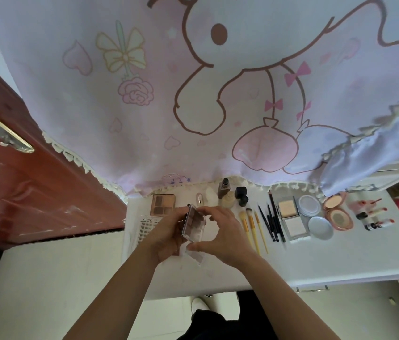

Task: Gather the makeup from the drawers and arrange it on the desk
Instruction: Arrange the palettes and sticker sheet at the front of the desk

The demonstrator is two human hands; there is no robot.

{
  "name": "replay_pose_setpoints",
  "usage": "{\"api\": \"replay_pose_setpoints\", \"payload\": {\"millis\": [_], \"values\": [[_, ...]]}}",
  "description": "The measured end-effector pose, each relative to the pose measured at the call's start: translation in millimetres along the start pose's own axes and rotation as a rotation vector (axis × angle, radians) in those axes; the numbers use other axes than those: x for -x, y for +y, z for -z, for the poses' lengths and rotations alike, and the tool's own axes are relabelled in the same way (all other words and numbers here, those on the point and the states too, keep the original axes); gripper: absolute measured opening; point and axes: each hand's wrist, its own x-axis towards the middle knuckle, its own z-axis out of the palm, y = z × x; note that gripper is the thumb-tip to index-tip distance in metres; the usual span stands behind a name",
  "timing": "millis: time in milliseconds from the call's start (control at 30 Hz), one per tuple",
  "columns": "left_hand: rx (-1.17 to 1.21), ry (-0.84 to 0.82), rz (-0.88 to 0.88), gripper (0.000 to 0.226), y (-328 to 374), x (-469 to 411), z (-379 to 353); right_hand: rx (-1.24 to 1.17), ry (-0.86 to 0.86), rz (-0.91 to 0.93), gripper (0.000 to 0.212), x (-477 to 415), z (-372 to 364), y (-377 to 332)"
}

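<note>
Here, eyeshadow palette (192, 223) between both grips, left hand (169, 233) clasping its side, right hand (221, 235) pinching its ends

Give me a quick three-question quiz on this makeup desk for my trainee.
1. True or false: the clear eyeshadow palette lies untouched on the desk.
2. How many yellow-handled brushes lie on the desk?
3. The lipsticks lie toward the desk's: A) left end B) middle C) right end.
Key: 1 false, the left hand and right hand both hold it; 2 three; 3 C.
</note>
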Motion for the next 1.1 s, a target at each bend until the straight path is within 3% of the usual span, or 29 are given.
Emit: {"api": "replay_pose_setpoints", "payload": {"millis": [100,233,333,467,633,767,833,967,1033,1100], "values": [[0.004,0.041,-0.021,0.041,-2.4,0.4,-10.5,-0.031,0.026,0.005,0.082,2.5,-3.1,-5.3],[0.163,0.197,-0.035,0.043,-9.6,-8.3,-7.0,-0.086,0.148,-0.051,0.073,8.3,-4.9,-7.9],[0.300,0.294,-0.062,0.054,-7.4,-7.8,-0.1,-0.104,0.249,-0.049,0.052,12.0,-4.6,-5.5],[0.350,0.313,-0.132,0.057,-6.0,-5.3,1.3,-0.104,0.228,0.009,0.031,14.1,-0.3,-4.4],[0.482,0.282,-0.131,0.048,-8.3,-6.7,5.8,-0.069,0.250,0.132,0.021,16.6,-0.2,3.1],[0.305,0.284,-0.147,0.031,-4.8,-1.7,2.5,-0.044,0.247,0.138,0.018,17.1,-1.2,18.5],[0.211,0.303,-0.130,0.022,-5.9,1.3,1.1,-0.036,0.237,0.114,0.017,17.8,0.3,25.8],[0.250,0.340,-0.072,0.010,-11.6,1.8,2.0,-0.105,0.282,-0.049,0.016,16.4,8.5,31.7],[0.310,0.340,-0.022,0.007,-16.7,-1.3,-0.7,-0.214,0.376,-0.200,0.022,14.8,10.5,34.8],[0.352,0.331,-0.001,0.010,-24.9,-5.1,-5.7,-0.473,0.469,-0.379,0.034,15.9,11.6,40.1]]}}
